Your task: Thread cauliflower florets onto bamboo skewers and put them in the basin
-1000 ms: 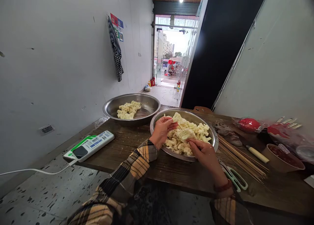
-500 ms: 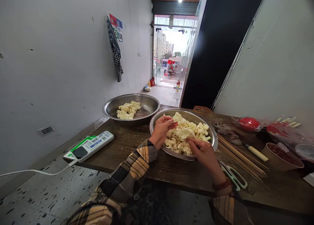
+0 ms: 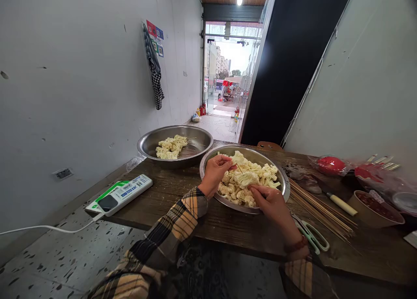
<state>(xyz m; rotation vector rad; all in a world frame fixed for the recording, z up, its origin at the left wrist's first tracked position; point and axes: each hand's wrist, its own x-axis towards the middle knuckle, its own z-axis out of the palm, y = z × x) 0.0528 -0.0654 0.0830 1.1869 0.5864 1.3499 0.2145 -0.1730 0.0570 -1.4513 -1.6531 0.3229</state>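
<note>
Barely anything shifts — the right hand [image 3: 269,201] still pinches a skewered, cream-white cauliflower piece [image 3: 246,179], the left hand [image 3: 215,173] bunches narrow, hold unclear — so progress looks slight.

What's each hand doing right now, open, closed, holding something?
Left hand: closed in a pinch; what it holds, if anything, can't be told.
Right hand: closed, holding a cauliflower piece.

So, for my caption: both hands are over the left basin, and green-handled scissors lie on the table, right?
Wrong side: the head view shows the left hand and right hand over the right basin. The scissors lie on the table.
</note>
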